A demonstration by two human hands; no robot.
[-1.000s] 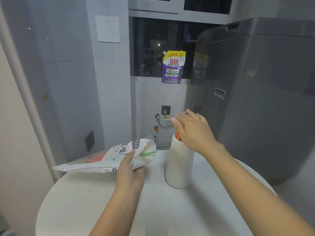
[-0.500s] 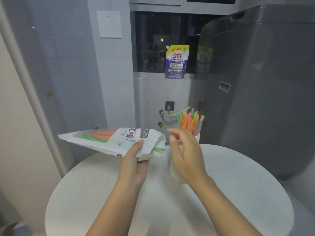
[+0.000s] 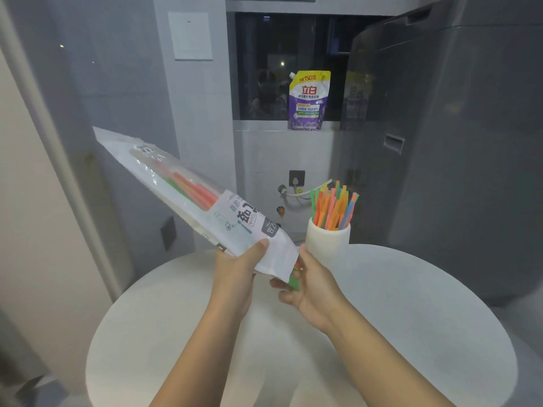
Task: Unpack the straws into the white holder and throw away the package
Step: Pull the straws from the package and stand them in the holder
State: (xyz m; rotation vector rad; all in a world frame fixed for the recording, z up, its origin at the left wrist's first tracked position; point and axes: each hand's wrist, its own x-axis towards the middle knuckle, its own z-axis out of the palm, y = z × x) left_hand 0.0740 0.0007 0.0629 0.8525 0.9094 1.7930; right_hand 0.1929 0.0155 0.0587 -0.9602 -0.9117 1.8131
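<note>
The straw package (image 3: 188,186), a long white and clear bag, is tilted steeply with its open mouth pointing down. Several orange and green straws show through its clear part. My left hand (image 3: 239,268) grips the package near the mouth. My right hand (image 3: 308,286) is cupped under the mouth, and its fingers close around the green and red straw ends (image 3: 294,279) that stick out. The white holder (image 3: 326,240) stands upright on the round white table (image 3: 411,333), just behind my right hand, with several coloured straws (image 3: 333,205) standing in it.
A large grey washing machine (image 3: 455,142) stands to the right, close to the table. A purple and yellow detergent pouch (image 3: 308,101) sits on the window sill. A wall tap with a hose (image 3: 293,190) is behind the holder. A tiled wall runs along the left.
My left hand has tipped the package from nearly level to steeply slanted, mouth down. My right hand has moved from beside the holder to under the mouth and onto the straw ends.
</note>
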